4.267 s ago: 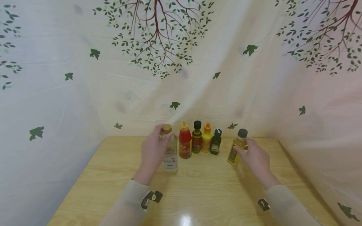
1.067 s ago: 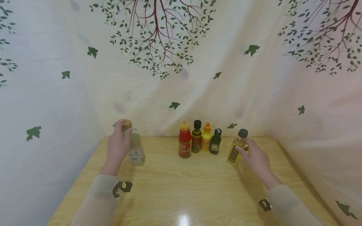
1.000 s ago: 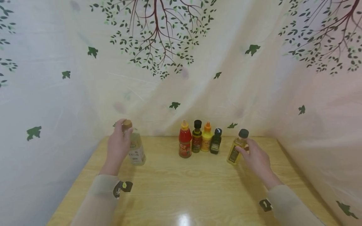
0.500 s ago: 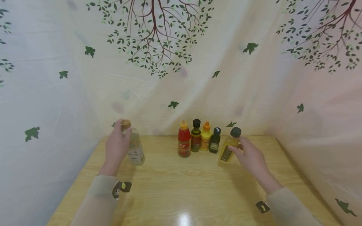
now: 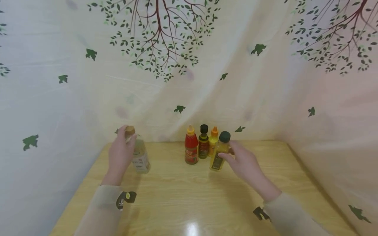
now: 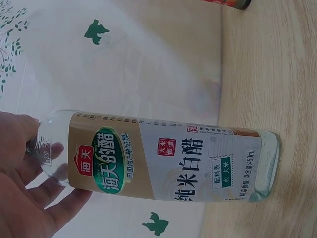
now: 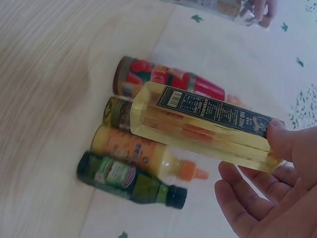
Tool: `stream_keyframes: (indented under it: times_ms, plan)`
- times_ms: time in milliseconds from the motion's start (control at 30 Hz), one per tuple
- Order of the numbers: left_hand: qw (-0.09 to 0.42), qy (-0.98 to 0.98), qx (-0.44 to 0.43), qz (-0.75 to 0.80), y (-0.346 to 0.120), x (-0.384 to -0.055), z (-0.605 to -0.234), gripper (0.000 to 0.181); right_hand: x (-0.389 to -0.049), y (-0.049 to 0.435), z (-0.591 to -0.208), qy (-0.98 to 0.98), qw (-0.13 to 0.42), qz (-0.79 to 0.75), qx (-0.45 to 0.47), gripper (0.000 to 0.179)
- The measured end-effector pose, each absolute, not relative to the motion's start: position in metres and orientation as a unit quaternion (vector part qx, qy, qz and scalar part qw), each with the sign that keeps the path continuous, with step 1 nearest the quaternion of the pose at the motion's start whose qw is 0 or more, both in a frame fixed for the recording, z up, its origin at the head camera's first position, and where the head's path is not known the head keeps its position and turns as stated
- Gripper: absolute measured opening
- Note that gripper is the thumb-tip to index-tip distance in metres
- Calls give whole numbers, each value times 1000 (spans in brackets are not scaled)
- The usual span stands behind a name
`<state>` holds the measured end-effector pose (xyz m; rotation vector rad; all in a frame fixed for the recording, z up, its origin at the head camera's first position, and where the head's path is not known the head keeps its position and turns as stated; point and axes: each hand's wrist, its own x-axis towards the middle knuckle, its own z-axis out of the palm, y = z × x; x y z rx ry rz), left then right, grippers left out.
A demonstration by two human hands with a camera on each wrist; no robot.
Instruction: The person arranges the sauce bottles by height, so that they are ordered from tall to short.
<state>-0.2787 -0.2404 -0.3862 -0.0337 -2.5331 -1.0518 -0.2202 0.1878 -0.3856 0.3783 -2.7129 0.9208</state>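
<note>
At the left of the table, my left hand point(image 5: 119, 154) grips the neck of a clear white vinegar bottle point(image 6: 173, 158) with a tan cap. The bottle's base is at the tabletop. My right hand point(image 5: 245, 160) pinches a square bottle of yellow oil point(image 5: 217, 161) below its dark green cap, thumb on the near side. In the head view this bottle overlaps a yellow squeeze bottle point(image 5: 212, 146) with an orange tip. A small dark green bottle point(image 7: 124, 179) shows in the right wrist view but is hidden from the head camera.
A red sauce bottle point(image 5: 191, 149) with a yellow cap and a dark-capped bottle point(image 5: 203, 146) stand side by side at the back of the wooden table point(image 5: 177, 196). Behind them hangs a pale curtain point(image 5: 153, 98) printed with leaves and branches.
Earlier, my left hand carried the vinegar bottle leftward from beside the red bottle. Over the last second, my right hand has moved left with the oil bottle, toward the row.
</note>
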Motion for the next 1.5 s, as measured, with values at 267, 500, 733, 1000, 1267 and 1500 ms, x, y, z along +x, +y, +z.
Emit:
stream_keyframes:
  times_ms: [267,500,733,1000,1267,1500]
  plan:
    - [197,-907,-10,-373,-243,-275,-386,57,-222,156,-381,-927,123,315,162,27]
    - [192,-910,2,-368,-242,-271,-383,57,-227,125,-382,-924,118,313,186,31]
    - [187,-912,11,-364,-240,-265,-382,58,-232,97,-385,-922,94,319,196,32]
    - [188,-915,9,-357,-238,-257,-381,56,-244,71,-393,-929,74,305,195,54]
    - [186,-914,9,-360,-238,-256,-380,59,-261,45,-395,-918,49,337,204,46]
    - [185,-913,-6,-363,-243,-271,-382,58,-280,23,-399,-920,47,338,190,48]
